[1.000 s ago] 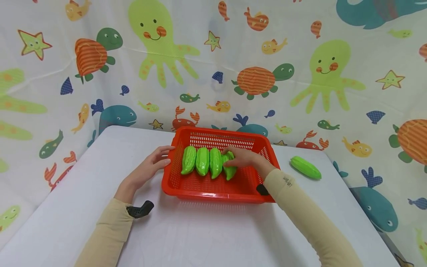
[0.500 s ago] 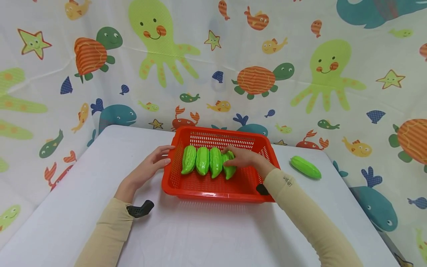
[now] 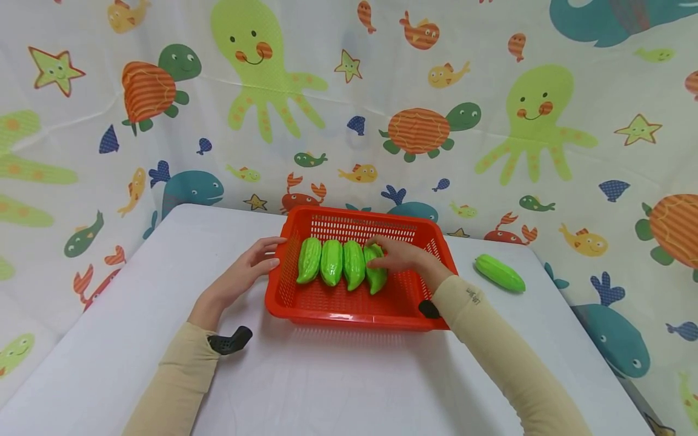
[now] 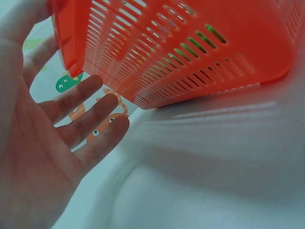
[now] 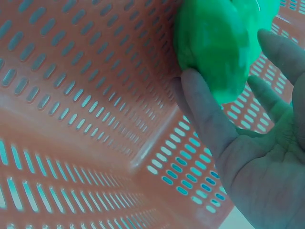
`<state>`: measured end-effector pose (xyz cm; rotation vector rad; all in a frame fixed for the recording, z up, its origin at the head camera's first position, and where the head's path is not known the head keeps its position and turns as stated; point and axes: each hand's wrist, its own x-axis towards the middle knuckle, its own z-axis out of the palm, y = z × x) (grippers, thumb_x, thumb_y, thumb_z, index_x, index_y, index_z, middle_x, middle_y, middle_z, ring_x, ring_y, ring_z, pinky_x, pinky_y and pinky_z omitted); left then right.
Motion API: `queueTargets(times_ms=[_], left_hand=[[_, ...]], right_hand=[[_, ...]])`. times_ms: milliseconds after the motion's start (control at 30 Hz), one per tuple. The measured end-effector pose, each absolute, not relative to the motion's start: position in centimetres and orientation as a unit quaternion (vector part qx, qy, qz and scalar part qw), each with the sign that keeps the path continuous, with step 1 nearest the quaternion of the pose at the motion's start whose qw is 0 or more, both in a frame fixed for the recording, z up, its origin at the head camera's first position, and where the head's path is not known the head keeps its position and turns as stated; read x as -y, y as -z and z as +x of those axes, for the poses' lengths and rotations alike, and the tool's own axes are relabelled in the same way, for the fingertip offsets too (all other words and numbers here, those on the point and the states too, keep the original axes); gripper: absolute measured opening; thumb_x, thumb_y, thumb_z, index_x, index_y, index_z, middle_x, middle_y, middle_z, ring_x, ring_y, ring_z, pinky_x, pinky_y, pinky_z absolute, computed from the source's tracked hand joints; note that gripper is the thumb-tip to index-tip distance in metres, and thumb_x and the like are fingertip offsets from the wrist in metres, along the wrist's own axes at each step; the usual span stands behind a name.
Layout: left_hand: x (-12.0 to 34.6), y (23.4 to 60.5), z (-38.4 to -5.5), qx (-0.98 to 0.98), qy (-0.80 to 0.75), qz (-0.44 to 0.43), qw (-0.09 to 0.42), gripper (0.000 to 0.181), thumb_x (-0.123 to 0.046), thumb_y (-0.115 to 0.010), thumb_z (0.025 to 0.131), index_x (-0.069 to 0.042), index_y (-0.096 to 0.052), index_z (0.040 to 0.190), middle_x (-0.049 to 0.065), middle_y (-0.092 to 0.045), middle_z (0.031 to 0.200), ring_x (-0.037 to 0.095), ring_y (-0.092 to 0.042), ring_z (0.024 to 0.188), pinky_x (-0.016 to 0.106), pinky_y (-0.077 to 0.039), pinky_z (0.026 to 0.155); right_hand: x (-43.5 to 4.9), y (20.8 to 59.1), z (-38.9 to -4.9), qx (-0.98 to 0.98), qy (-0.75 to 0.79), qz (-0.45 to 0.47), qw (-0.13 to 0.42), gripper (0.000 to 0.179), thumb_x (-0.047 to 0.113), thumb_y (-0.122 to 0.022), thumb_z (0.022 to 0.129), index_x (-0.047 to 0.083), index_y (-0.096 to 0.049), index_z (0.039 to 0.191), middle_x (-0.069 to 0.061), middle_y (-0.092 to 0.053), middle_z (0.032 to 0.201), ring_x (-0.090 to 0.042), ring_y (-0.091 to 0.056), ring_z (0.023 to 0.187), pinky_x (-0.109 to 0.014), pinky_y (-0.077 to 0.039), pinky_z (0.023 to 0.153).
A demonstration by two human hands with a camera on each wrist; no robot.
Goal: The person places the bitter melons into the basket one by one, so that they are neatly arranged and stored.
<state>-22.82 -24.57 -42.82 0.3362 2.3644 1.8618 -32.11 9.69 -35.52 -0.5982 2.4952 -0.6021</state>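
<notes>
A red plastic basket (image 3: 338,318) stands on the white table. Inside it, several glossy green bitter melons lie side by side, such as the one at the left end (image 3: 309,260). My right hand (image 3: 400,255) reaches in over the rightmost bitter melon (image 3: 376,280), its thumb and fingers on either side of it. In the right wrist view, fingertips touch that melon's (image 5: 214,52) edge, with a gap under the palm. My left hand (image 3: 251,266) is at the basket's left rim, fingers extended and spread; in the left wrist view the palm (image 4: 38,167) holds nothing.
Another green bitter melon (image 3: 500,274) lies on the white table (image 3: 338,387), right of the basket. A curtain (image 3: 349,97) printed with sea animals hangs behind the table. Black wrist devices (image 3: 230,341) are worn on both forearms.
</notes>
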Motion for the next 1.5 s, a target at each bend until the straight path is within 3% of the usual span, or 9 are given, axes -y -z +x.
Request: queueTargets(times_ms=[400,700,1100,1500], left_hand=[[24.4,42.8,-22.6,-0.775,-0.62,0.112,0.059,0.056,-0.038,-0.057,0.098,-0.027,-0.035,0.148,0.012,-0.037,0.149,0.035,-0.039,0.133,0.056,-0.044,0.1],[24.2,42.8,-22.5,-0.775,-0.619,0.112,0.06,0.056,-0.039,-0.057,0.098,-0.028,-0.036,0.148,0.013,-0.036,0.149,0.035,-0.038,0.134,0.057,-0.043,0.101],[24.1,42.8,-22.3,-0.775,-0.62,0.11,0.059,0.056,-0.039,-0.057,0.098,-0.027,-0.035,0.148,0.013,-0.036,0.149,0.036,-0.039,0.133,0.057,-0.044,0.1],[24.1,42.6,-22.1,-0.776,-0.618,0.112,0.057,0.054,-0.038,-0.055,0.099,-0.027,-0.035,0.148,0.014,-0.037,0.149,0.036,-0.04,0.132,0.057,-0.043,0.101]], right_hand=[[-9.9,35.8,-32.1,-0.918,0.218,-0.22,0.25,0.05,0.029,-0.066,0.093,0.021,-0.048,0.138,-0.009,-0.049,0.138,-0.025,-0.05,0.12,-0.044,-0.046,0.101],[-10.2,35.5,-31.9,-0.914,0.237,-0.207,0.257,0.056,0.028,-0.066,0.094,0.018,-0.042,0.144,-0.012,-0.049,0.137,-0.026,-0.053,0.116,-0.041,-0.051,0.095],[-11.1,33.8,-31.7,-0.937,0.208,-0.211,0.188,0.062,0.036,-0.065,0.093,0.02,-0.039,0.147,-0.01,-0.046,0.145,-0.031,-0.043,0.133,-0.054,-0.041,0.104],[-14.4,30.1,-30.6,-0.939,0.249,-0.198,0.133,0.065,0.035,-0.064,0.094,0.011,-0.035,0.147,-0.021,-0.044,0.144,-0.037,-0.049,0.125,-0.054,-0.045,0.1]])
